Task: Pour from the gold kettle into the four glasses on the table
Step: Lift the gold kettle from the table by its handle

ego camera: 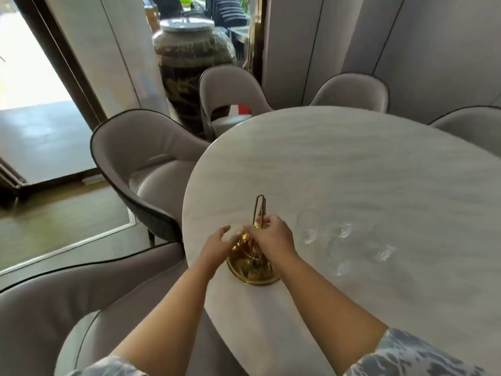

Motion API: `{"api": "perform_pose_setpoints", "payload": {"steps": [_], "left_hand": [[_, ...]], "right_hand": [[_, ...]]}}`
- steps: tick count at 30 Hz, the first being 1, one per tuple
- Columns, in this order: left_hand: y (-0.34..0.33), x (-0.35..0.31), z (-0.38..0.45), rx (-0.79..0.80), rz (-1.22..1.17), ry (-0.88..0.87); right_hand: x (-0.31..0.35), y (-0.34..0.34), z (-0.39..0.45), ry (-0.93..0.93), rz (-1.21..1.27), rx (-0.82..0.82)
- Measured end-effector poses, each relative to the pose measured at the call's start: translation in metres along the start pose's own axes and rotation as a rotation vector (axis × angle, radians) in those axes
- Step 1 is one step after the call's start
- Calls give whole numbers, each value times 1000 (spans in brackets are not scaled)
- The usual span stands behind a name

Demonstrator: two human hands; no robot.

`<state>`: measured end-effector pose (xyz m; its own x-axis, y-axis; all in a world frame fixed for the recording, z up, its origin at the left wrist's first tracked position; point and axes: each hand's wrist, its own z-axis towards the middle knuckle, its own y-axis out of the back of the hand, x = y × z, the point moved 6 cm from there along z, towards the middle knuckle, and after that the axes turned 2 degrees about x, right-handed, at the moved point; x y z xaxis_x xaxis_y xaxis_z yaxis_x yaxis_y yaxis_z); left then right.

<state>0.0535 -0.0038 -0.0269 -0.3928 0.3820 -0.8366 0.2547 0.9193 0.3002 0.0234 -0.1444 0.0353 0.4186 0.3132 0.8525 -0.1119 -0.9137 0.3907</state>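
The gold kettle [250, 267] stands near the left edge of the round marble table [366, 172], its thin wire handle upright. My right hand [271, 236] is on top of the kettle, fingers pinched at its lid or handle base. My left hand [218, 244] rests against the kettle's left side with fingers spread. Several clear glasses sit just to the right: one tall [307, 226], one behind [343, 229], one nearer [339, 257] and one farthest right [379, 246]. Most of the kettle's top is hidden by my hands.
Grey upholstered chairs surround the table: one at the left [141, 158], one right below me [81, 308], others at the far side [230, 90]. A large dark ceramic jar [189, 63] stands behind them. A glass door is on the left.
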Motion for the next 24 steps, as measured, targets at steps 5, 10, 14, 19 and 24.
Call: {"api": "perform_pose_setpoints", "payload": {"steps": [5,10,14,19,24], "left_hand": [[-25,20,-4,97,-123,90],[-25,31,-4,99,-213,117],[-25,31,-11,190,-191,120],[-28,28,-19,271,-153,93],[-50,13,-44,359,-154,35]], "right_hand": [[-6,-4,6,73,74,-40],[-10,-5,-4,130,94,-119],[-16,4,-16,154,78,-119],[-21,32,-37,186,57,-162],[-24,68,-71,205,89,-294]]}}
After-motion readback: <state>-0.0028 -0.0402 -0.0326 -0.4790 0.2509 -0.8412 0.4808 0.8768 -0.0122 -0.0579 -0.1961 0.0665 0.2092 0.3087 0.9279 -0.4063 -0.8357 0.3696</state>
